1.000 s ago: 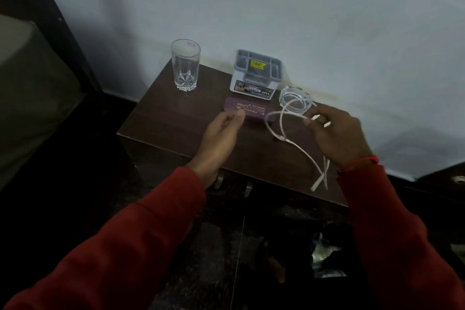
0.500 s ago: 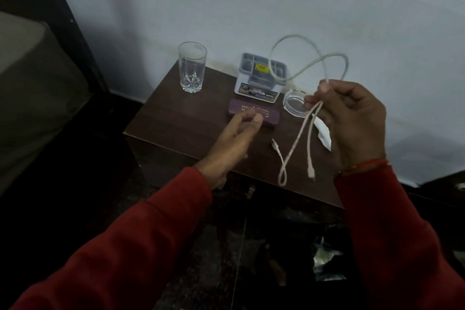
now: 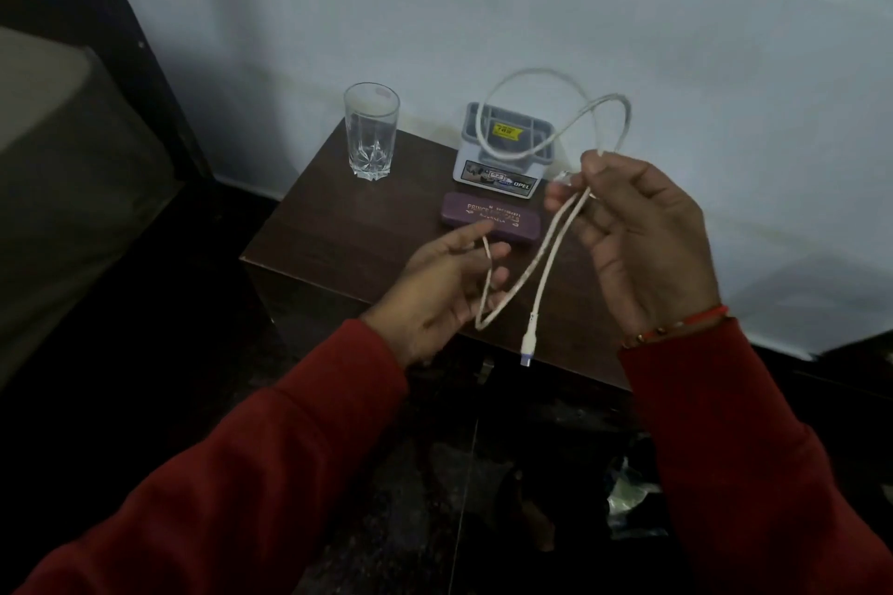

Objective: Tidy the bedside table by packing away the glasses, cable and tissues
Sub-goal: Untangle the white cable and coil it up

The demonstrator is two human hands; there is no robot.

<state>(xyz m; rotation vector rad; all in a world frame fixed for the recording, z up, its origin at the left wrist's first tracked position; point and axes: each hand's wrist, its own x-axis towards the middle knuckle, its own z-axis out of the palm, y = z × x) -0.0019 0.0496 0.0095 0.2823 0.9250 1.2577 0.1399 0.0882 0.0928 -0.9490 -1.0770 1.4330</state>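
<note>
Two hands grip white cable [image 3: 541, 256] | left hand [image 3: 449, 285] fingers pinch one strand | right hand [image 3: 642, 232] fingers hold loops

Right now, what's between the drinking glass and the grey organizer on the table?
Nothing: head view shows bare tabletop between the glass and organizer.

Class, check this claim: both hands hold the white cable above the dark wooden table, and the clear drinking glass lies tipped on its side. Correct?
Not quite. In the head view, the clear drinking glass stands upright on the dark wooden table. Both hands, left and right, do hold the white cable.
</note>
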